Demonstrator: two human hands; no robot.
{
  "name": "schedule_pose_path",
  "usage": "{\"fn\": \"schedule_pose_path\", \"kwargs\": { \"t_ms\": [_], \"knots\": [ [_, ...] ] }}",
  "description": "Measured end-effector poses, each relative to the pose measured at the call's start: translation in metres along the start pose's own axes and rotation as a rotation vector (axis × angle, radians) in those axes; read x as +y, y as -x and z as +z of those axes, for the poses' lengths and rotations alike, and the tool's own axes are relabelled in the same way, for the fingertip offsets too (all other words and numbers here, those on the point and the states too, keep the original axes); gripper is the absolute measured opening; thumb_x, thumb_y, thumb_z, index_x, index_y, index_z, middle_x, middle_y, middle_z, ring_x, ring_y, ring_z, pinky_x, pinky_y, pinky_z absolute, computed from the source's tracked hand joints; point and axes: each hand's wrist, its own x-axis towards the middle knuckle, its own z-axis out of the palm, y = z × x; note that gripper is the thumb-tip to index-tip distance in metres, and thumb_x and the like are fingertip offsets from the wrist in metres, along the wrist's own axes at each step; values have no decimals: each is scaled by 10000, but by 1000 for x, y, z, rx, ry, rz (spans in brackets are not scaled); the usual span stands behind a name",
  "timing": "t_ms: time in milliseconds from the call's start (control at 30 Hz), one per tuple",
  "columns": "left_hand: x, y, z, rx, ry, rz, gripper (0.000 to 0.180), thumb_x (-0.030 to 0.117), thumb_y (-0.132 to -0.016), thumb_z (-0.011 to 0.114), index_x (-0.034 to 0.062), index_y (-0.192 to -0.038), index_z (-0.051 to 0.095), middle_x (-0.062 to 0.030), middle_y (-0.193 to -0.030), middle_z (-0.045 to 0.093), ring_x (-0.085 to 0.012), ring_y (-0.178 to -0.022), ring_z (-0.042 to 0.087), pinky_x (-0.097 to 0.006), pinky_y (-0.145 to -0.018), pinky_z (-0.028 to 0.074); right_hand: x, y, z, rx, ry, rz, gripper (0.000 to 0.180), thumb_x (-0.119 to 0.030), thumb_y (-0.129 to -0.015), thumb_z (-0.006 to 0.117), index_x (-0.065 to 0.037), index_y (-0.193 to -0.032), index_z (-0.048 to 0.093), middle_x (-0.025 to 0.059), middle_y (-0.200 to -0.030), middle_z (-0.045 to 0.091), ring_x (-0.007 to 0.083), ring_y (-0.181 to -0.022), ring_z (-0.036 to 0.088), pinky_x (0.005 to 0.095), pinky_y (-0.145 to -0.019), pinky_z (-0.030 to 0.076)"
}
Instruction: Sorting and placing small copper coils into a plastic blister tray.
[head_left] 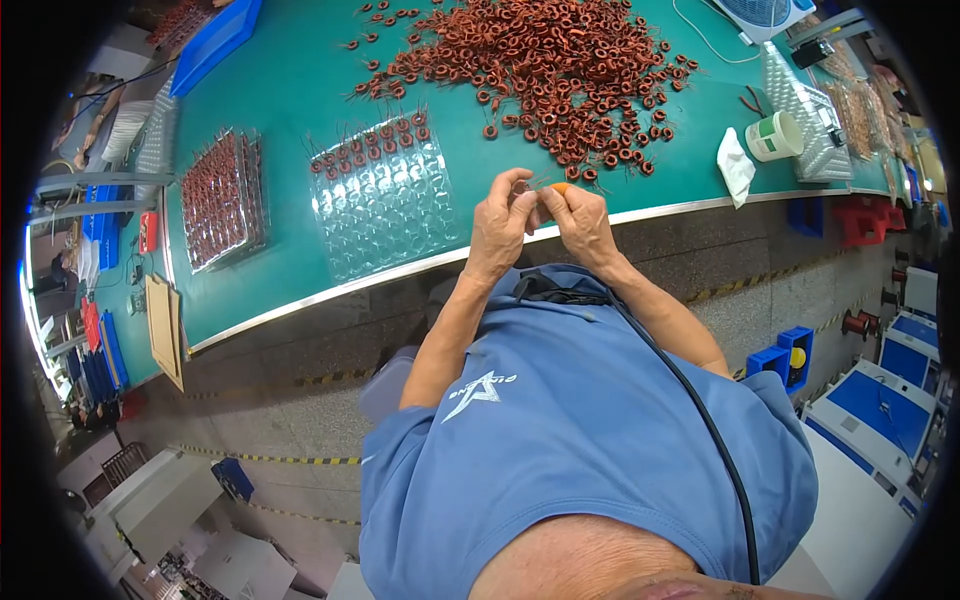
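At surface (300,90) edge, left hand (497,222) and right hand (580,220) pinch one small copper coil (560,188) between fingertips; clear tray (385,195) near, coil heap (545,70) within reach.

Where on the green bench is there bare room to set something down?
Bare mat lies left of the coil pile, above the clear tray. Another strip runs between the pile and the white cup. It is crowded around both hands and at the full tray.
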Motion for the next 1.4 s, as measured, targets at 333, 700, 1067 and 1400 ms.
{"fn": "schedule_pose_path", "kwargs": {
  "t_ms": [333,700,1067,1400],
  "knots": [
    [16,17,2,23,-234,82,209,60,-924,546,-3,-1121,508,-79,-742,575,-146,-565,554,-288,-502,441,-15,-16,-25,-182,-438,302,318,-260,-963,544,14,-863,670,37,-678,621,91,-544,554,216,-497,446],
    [13,15,2,30,-228,152,207,63,-920,564,10,-1113,511,-71,-741,582,-124,-562,559,-277,-512,447,-20,-19,-31,-167,-344,389,316,-288,-924,613,18,-861,661,22,-670,599,77,-573,551,208,-508,448],
    [7,8,-28,-121,163,-160,324,293,-999,487,-15,-1091,529,-43,-652,515,-126,-516,527,-244,-494,451,-22,-21,-32,-143,-163,197,258,-268,-897,669,-10,-891,665,-6,-628,585,63,-486,535,189,-426,380],
    [38,9,-12,-3,362,-62,251,242,-994,502,17,-1104,521,-23,-614,453,-110,-492,484,-239,-421,411,-48,-21,-29,-120,-297,172,225,-226,-883,686,-16,-952,644,1,-636,588,59,-491,534,170,-420,369]
  ]
}}
